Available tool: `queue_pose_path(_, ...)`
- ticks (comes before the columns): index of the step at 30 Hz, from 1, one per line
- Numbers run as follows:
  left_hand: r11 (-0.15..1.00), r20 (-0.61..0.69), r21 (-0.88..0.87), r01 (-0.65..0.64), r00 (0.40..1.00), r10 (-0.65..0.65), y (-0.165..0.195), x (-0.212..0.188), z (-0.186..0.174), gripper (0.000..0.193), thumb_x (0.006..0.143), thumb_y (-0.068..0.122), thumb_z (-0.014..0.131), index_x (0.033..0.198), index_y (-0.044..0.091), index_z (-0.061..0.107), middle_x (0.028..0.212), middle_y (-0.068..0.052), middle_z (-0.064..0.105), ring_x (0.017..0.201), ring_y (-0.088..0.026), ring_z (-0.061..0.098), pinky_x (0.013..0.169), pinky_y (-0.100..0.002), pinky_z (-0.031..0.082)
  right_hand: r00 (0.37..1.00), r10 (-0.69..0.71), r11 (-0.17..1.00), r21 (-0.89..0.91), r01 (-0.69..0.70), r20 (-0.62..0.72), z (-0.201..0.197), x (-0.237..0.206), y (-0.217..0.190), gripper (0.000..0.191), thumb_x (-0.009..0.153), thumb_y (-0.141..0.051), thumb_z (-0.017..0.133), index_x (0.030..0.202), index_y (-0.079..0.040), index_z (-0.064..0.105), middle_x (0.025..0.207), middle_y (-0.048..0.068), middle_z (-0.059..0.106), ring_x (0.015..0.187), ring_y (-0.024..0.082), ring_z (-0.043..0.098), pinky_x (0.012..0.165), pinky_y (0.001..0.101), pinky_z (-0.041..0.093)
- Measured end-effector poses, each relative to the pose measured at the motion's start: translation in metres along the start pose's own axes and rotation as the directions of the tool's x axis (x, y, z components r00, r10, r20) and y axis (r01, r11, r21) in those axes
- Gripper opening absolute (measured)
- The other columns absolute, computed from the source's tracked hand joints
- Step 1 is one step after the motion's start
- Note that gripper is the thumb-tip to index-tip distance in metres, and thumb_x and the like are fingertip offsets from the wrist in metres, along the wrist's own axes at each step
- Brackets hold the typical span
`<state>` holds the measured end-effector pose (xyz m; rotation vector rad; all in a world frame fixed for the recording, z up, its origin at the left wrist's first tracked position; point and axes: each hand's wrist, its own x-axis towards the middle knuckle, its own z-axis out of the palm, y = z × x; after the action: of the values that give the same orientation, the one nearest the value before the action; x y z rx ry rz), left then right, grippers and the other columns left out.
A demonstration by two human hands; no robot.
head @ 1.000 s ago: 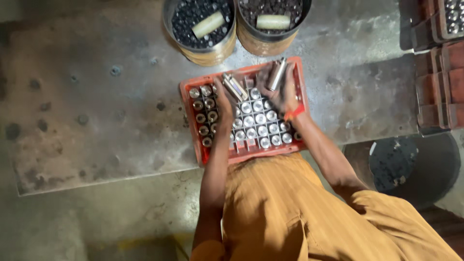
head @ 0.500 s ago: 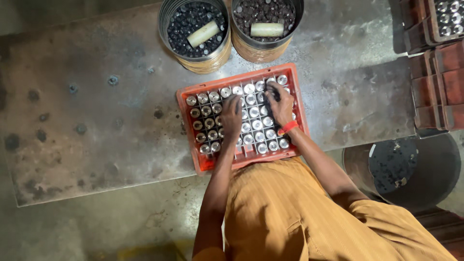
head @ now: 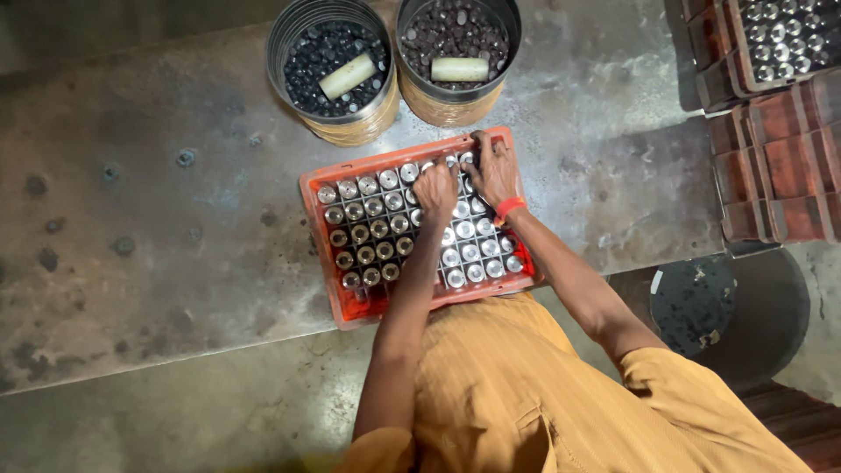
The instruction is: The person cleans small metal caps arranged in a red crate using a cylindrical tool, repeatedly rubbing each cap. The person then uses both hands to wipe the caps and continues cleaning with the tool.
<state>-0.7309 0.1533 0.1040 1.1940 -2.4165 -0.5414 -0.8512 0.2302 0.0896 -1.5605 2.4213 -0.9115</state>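
Note:
An orange-red plastic crate (head: 326,188) sits on the stained metal table, its grid filled with several upright metal cylinders (head: 377,229). Both my hands are at the crate's far right corner. My left hand (head: 435,187) is curled like a fist over cylinders in the far rows. My right hand (head: 493,166), with a red band at the wrist, lies beside it; its fingers bend down over the cylinders by the far rim. The cylinders under both hands are hidden.
Two round tins stand just beyond the crate: the left tin (head: 289,44) and the right tin (head: 508,39), each holding small dark parts and a pale cylinder. More red crates (head: 771,149) with metal parts are stacked at the right. A dark round bin (head: 696,302) stands below the table's right edge.
One second ago each hand held a tilted cylinder above the crate. The hands then came down onto the grid and have shifted to the far right corner.

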Motion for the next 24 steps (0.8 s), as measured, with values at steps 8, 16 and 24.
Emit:
queue_pose_path(8, 0.349, 0.059, -0.921, 0.172, 0.948, -0.312, -0.027, -0.001, -0.008, 0.046, 0.11, 0.05, 0.058, 0.134, 0.012, 0.064, 0.11, -0.003, 0.073, 0.094, -0.014, 0.069, 0.08, -0.029, 0.055, 0.858, 0.503, -0.045, 0.994, -0.097, 0.107, -0.037, -0.009, 0.021, 0.04, 0.094, -0.039, 0.065, 0.124, -0.018, 0.05, 0.107, 0.011, 0.07, 0.091, 0.02, 0.074, 0.076, 0.0372, 0.062)
queue_pose_path(16, 0.789, 0.074, -0.593, 0.164, 0.986, -0.149, -0.02, -0.033, -0.003, 0.049, 0.095, 0.027, 0.073, 0.14, 0.011, 0.063, 0.127, -0.014, 0.069, 0.117, -0.029, 0.07, 0.098, -0.04, 0.056, 0.909, 0.404, 0.756, 0.522, -0.394, 0.101, -0.009, -0.037, 0.005, 0.048, 0.095, -0.034, 0.071, 0.126, -0.002, 0.055, 0.092, 0.022, 0.068, 0.077, 0.034, 0.064, 0.065, 0.0437, 0.049)
queue_pose_path(24, 0.847, -0.184, -0.517, -0.122, 0.982, 0.029, -0.021, -0.052, 0.006, 0.033, 0.102, 0.008, 0.065, 0.135, 0.007, 0.062, 0.134, -0.016, 0.062, 0.126, -0.035, 0.063, 0.106, -0.043, 0.052, 0.972, 0.186, 0.927, 0.353, -0.125, -0.145, -0.022, -0.059, -0.021, 0.034, 0.095, -0.012, 0.069, 0.127, -0.002, 0.066, 0.117, 0.023, 0.071, 0.104, 0.036, 0.071, 0.09, 0.042, 0.056)
